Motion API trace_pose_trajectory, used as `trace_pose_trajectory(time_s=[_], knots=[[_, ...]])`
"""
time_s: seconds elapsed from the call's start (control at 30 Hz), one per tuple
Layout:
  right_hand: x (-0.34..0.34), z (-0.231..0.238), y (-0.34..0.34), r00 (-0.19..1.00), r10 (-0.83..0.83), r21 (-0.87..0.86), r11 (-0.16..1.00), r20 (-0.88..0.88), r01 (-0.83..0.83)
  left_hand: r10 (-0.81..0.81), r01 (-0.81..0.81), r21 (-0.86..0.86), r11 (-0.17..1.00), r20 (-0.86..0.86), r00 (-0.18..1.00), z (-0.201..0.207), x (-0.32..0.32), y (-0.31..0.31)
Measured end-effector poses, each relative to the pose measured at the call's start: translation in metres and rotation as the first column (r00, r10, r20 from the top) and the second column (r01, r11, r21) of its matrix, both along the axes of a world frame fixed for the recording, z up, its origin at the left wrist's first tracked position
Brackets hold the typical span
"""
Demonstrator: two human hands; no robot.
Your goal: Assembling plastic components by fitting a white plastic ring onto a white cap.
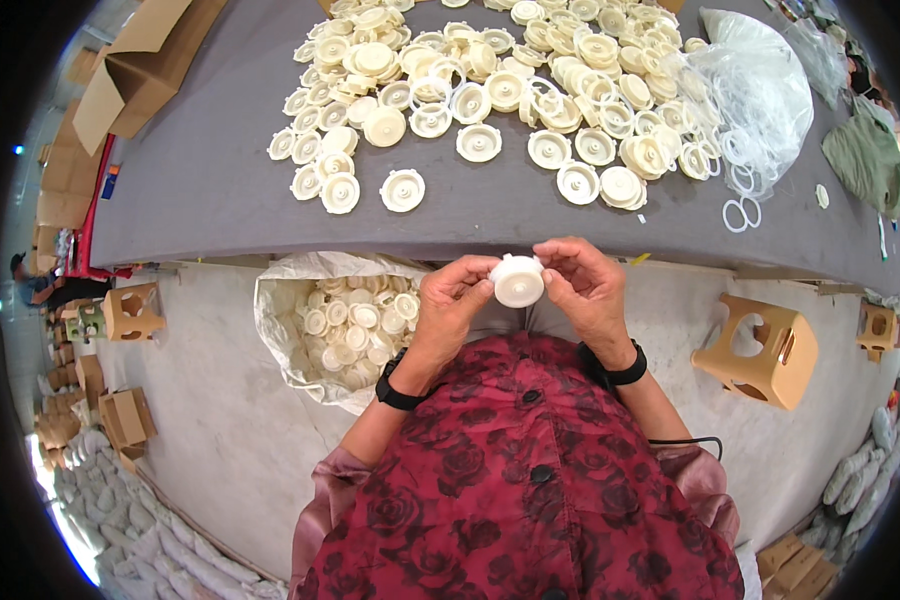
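Between my two hands, just off the table's front edge, is a round cream plastic cap (519, 283) with its flat face turned up. My left hand (452, 305) pinches its left rim between thumb and fingers. On the other side, my right hand (588, 292) has thumb and fingertips closed at the cap's upper right edge. Beyond them a wide heap of similar cream caps (478, 143) covers the middle of the grey table (210, 190). White rings (742, 213) lie among the caps and spill from a clear plastic bag (760, 85) at the right.
Left of my lap stands a white woven sack (282, 335) holding many caps. Tan plastic stools (770, 350) stand on the floor to the right and far left. An open cardboard box (135, 70) sits at the table's back left. Green cloth (865, 165) lies at its right end.
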State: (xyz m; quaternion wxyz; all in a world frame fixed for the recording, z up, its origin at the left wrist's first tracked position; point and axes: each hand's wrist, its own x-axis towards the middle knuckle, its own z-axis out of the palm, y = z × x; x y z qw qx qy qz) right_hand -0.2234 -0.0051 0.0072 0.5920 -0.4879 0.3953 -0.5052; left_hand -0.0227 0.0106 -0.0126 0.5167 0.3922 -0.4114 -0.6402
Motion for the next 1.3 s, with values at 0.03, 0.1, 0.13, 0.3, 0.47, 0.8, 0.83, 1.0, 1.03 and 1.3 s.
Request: trace_pose_trajectory(time_s=[0.03, 0.1, 0.13, 0.3, 0.47, 0.8, 0.83, 1.0, 1.03, 1.3], knots=[[0.001, -0.001, -0.001, 1.000, 0.010, -0.041, 0.999, 0.024, -0.009, -0.002, 0.002, 0.002, 1.000, 0.000, 1.000, 0.001, 0.001, 0.000], [0.001, -0.001, -0.003, 0.999, 0.022, -0.079, 0.997, 0.047, -0.018, -0.063, 0.063, 0.004, 0.998, 0.058, 0.996, 0.005, 0.004, 0.002], [-0.001, 0.002, -0.003, 0.998, 0.066, -0.095, 0.993, -0.014, -0.067, -0.062, 0.062, 0.007, 0.998, 0.058, 0.996, 0.007, 0.005, 0.001], [-0.004, 0.011, -0.007, 0.952, 0.204, -0.165, 0.955, -0.230, -0.245, -0.235, 0.303, -0.199, 0.932, 0.302, 0.924, 0.020, 0.016, -0.016], [-0.005, 0.006, -0.007, 0.949, 0.260, -0.015, 0.963, -0.180, -0.267, -0.258, 0.264, -0.014, 0.964, 0.162, 0.952, 0.032, 0.012, -0.023], [0.002, -0.004, 0.003, 0.994, 0.035, 0.069, 0.997, 0.104, -0.042, -0.015, 0.028, 0.039, 0.999, -0.288, 0.957, -0.006, -0.007, 0.004], [0.002, -0.004, 0.004, 0.994, 0.035, 0.070, 0.997, 0.104, -0.043, 0.002, 0.012, 0.047, 0.999, -0.290, 0.957, -0.006, -0.005, 0.004], [0.001, 0.002, 0.000, 0.996, 0.072, -0.081, 0.994, 0.046, -0.068, -0.050, 0.047, -0.037, 0.998, -0.091, 0.995, 0.002, 0.010, 0.000], [0.001, 0.003, 0.000, 0.996, 0.072, -0.077, 0.995, 0.047, -0.068, -0.081, 0.078, -0.083, 0.993, -0.042, 0.996, 0.002, 0.013, -0.002], [-0.002, 0.008, -0.006, 0.959, 0.167, -0.203, 0.955, -0.229, -0.215, -0.300, 0.320, -0.109, 0.941, 0.164, 0.940, 0.024, 0.025, -0.018]])
